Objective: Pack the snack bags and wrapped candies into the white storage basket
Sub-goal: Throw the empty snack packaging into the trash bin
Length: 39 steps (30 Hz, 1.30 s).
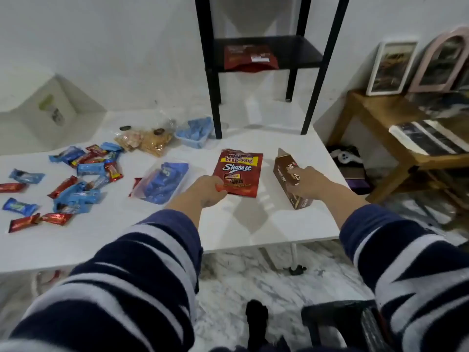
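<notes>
A red snack bag (238,171) lies flat on the white table (266,224), and my left hand (206,190) grips its lower left corner. My right hand (311,182) is closed over a brown wafer box (286,174) that lies on the table to the right. A clear container of blue candies (162,185) sits left of the red bag. Several blue and red wrapped candies (83,174) are scattered across the table's left side. A second small container with blue candies (195,133) stands farther back. I see no white basket that I can name with certainty.
A clear bag of crackers (147,141) lies at the back. A black shelf frame (264,59) stands on the table's far end with another red bag (250,58) on it. A wooden side table (396,138) with pictures is at the right. A black stool (340,323) is below.
</notes>
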Motion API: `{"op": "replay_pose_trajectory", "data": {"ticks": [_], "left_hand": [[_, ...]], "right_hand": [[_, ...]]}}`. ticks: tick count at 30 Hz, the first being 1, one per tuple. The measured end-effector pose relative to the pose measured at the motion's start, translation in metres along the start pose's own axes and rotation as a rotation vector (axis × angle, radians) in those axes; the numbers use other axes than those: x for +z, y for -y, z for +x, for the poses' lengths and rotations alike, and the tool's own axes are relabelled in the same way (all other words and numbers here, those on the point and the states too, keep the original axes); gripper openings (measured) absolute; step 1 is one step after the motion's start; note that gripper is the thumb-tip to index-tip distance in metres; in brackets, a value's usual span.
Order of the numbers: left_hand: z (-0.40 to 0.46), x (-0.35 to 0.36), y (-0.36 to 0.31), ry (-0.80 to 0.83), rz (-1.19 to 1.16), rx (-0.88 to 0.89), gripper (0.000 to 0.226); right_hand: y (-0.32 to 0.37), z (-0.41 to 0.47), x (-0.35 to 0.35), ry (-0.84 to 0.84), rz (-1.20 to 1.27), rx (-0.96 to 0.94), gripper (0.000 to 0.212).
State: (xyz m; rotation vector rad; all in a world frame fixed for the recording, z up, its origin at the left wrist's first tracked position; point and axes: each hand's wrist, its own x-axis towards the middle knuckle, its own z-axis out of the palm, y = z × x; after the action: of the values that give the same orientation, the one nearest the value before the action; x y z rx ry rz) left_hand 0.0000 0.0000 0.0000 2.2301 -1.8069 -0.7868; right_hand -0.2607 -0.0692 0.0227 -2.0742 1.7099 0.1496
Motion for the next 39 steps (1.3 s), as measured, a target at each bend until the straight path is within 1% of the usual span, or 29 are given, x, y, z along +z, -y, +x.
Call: {"op": "replay_pose_trajectory", "data": {"ticks": [3,6,9,14,16,18,21,25,28,31,35,39], "left_hand": [[0.030,0.007,0.003,0.021,-0.002,-0.072,0.047],[0.062,0.013,0.002,-0.003,-0.030,-0.132,0.050],[0.093,0.023,0.006,-0.053,0.031,-0.161,0.055],[0.120,0.030,-0.002,0.011,0.095,-0.233,0.078],[0.125,0.035,-0.007,0.020,0.119,-0.264,0.080],[0.128,0.038,-0.008,0.009,0.088,-0.289,0.079],[0.132,0.039,-0.008,-0.016,-0.074,-0.308,0.077],[0.124,0.043,-0.011,-0.088,-0.249,-0.305,0.068],[0.111,0.038,-0.012,-0.147,-0.312,-0.263,0.063],[0.093,0.015,-0.011,-0.243,-0.346,-0.223,0.062],[0.058,-0.020,-0.001,-0.372,-0.401,-0.196,0.062],[0.003,-0.050,0.024,-0.511,-0.477,-0.176,0.062]], "right_hand": [[-0.008,0.018,0.010,-0.008,-0.001,0.094,0.071],[-0.013,0.046,0.015,0.014,0.017,0.113,0.077],[-0.013,0.078,0.008,-0.013,0.021,0.100,0.073],[-0.008,0.117,0.000,-0.071,0.018,0.056,0.072],[-0.003,0.126,0.000,-0.077,0.009,0.047,0.073],[0.000,0.132,-0.001,-0.082,0.001,0.044,0.075],[0.003,0.136,-0.003,-0.087,0.000,0.039,0.076],[0.006,0.133,-0.002,-0.088,0.001,0.042,0.076],[0.012,0.123,-0.001,-0.083,0.037,0.049,0.075],[0.026,0.108,-0.007,-0.103,0.072,0.018,0.074],[0.065,0.080,-0.022,-0.140,0.078,-0.067,0.075],[0.116,0.039,-0.028,-0.203,0.070,-0.174,0.075]]}}
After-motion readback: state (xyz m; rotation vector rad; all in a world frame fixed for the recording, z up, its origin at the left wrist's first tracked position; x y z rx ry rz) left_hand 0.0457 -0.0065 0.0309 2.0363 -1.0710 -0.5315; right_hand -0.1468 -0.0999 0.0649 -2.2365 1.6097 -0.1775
